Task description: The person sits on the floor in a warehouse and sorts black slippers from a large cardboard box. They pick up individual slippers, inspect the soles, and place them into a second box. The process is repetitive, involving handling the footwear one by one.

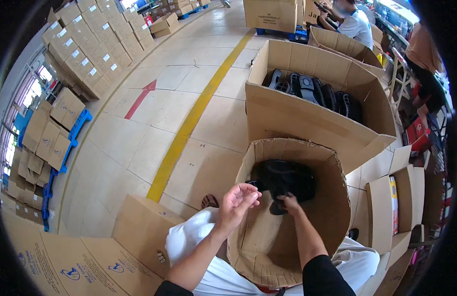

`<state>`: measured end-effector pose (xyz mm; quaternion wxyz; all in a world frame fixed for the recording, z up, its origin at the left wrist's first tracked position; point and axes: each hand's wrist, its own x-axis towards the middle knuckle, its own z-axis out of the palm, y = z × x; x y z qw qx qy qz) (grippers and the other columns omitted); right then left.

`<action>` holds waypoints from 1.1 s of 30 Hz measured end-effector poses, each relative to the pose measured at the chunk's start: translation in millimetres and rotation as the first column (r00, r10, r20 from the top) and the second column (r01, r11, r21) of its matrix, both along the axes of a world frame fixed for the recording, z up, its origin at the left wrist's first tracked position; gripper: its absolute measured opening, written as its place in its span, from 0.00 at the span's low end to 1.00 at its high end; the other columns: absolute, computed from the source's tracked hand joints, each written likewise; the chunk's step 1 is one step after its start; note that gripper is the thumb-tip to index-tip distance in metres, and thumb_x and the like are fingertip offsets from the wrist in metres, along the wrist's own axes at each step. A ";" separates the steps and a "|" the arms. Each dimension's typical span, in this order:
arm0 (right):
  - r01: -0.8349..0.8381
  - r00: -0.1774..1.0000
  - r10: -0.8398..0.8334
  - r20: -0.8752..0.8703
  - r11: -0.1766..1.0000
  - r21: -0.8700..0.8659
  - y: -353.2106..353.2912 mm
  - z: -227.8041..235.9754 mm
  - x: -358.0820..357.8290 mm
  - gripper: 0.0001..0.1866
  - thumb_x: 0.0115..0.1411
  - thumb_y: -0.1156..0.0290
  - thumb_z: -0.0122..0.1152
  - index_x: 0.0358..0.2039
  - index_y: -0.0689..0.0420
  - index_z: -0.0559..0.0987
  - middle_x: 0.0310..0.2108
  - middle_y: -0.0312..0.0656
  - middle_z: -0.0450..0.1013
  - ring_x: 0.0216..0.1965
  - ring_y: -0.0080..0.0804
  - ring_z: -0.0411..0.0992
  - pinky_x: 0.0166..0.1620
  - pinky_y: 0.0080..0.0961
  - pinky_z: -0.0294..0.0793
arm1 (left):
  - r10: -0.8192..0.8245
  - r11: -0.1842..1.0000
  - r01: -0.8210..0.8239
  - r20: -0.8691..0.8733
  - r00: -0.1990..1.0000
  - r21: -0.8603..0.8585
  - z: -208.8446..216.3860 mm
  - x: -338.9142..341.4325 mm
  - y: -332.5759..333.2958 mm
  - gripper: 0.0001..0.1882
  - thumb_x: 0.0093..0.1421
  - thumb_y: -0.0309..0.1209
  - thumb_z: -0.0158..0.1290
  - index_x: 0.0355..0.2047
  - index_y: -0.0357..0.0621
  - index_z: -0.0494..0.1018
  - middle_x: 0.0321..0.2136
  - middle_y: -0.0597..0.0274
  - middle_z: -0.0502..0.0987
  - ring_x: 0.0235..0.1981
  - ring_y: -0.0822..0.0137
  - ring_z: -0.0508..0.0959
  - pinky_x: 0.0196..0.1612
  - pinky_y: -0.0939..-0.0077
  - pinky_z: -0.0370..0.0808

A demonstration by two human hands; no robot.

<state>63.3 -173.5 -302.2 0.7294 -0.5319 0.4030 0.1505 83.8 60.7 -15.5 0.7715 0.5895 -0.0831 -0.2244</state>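
Observation:
My right hand [289, 203] reaches into an open cardboard box [268, 237] between my knees. Its fingers close on a black sandal [277, 208], whose sole end points down at the box floor. Beyond it lies a dark heap of black footwear [286, 178], too dark to make out piece by piece. Over the box's left rim hangs my left hand [237, 203], palm turned up, fingers loosely curled and apart from the thumb, with nothing seen in it.
A larger carton [312, 116] holding several black sandals [307, 89] stands just beyond. Closed cartons [90, 261] sit at my left, an open carton [408, 197] at my right. A yellow floor line [198, 108] runs ahead. Farther off, a person [354, 24] sits behind boxes.

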 end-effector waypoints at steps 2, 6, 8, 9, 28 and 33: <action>0.100 0.995 -0.099 -0.025 0.995 0.030 31.2 42.1 -4.1 0.22 0.46 0.70 0.58 0.42 0.57 0.64 0.26 0.45 0.68 0.16 0.34 0.67 0.24 0.32 0.71 | -0.036 0.999 0.036 -0.010 0.999 0.029 -7.9 2.4 -4.0 0.10 0.56 0.32 0.48 0.36 0.41 0.66 0.31 0.63 0.73 0.31 0.76 0.72 0.38 0.80 0.68; 0.097 0.987 -0.151 0.057 0.836 0.541 44.8 82.6 -29.3 0.17 0.53 0.57 0.45 0.29 0.60 0.69 0.18 0.42 0.68 0.19 0.33 0.67 0.28 0.27 0.69 | -0.108 0.975 0.115 -0.050 0.993 0.189 -39.4 1.2 -8.0 0.22 0.53 0.37 0.52 0.45 0.41 0.62 0.40 0.60 0.70 0.39 0.72 0.70 0.43 0.79 0.65; 0.134 0.956 -0.269 0.113 0.750 0.648 57.5 126.6 -56.0 0.16 0.53 0.58 0.45 0.29 0.60 0.69 0.18 0.42 0.68 0.19 0.31 0.67 0.27 0.26 0.68 | -0.032 0.962 0.059 -0.106 0.994 0.266 -46.9 -10.9 -12.9 0.29 0.52 0.39 0.53 0.50 0.40 0.58 0.45 0.57 0.67 0.44 0.69 0.68 0.47 0.76 0.63; 0.109 0.933 -0.319 0.167 0.693 0.713 58.7 141.4 -70.1 0.16 0.53 0.59 0.46 0.31 0.60 0.70 0.21 0.41 0.69 0.21 0.29 0.67 0.28 0.25 0.68 | -0.026 0.958 0.080 -0.193 0.981 0.274 -39.0 -14.4 -16.2 0.36 0.51 0.42 0.54 0.54 0.38 0.52 0.49 0.55 0.62 0.49 0.65 0.63 0.51 0.73 0.59; 0.438 0.680 -0.284 0.676 0.897 -0.063 -16.3 266.2 -130.0 0.29 0.60 0.58 0.43 0.60 0.44 0.48 0.50 0.37 0.60 0.46 0.24 0.62 0.45 0.25 0.63 | -0.611 0.790 0.546 0.428 0.666 0.279 -28.8 -98.3 -37.5 0.42 0.40 0.30 0.58 0.56 0.41 0.52 0.47 0.54 0.64 0.47 0.65 0.64 0.52 0.75 0.59; 0.444 0.614 -0.279 0.738 0.896 -0.030 -25.5 266.3 -137.5 0.20 0.62 0.60 0.35 0.54 0.52 0.59 0.42 0.47 0.69 0.42 0.37 0.69 0.46 0.31 0.66 | -0.627 0.775 0.549 0.488 0.608 0.312 -14.7 -107.8 -40.4 0.40 0.40 0.30 0.58 0.55 0.42 0.55 0.45 0.54 0.64 0.47 0.63 0.64 0.51 0.75 0.59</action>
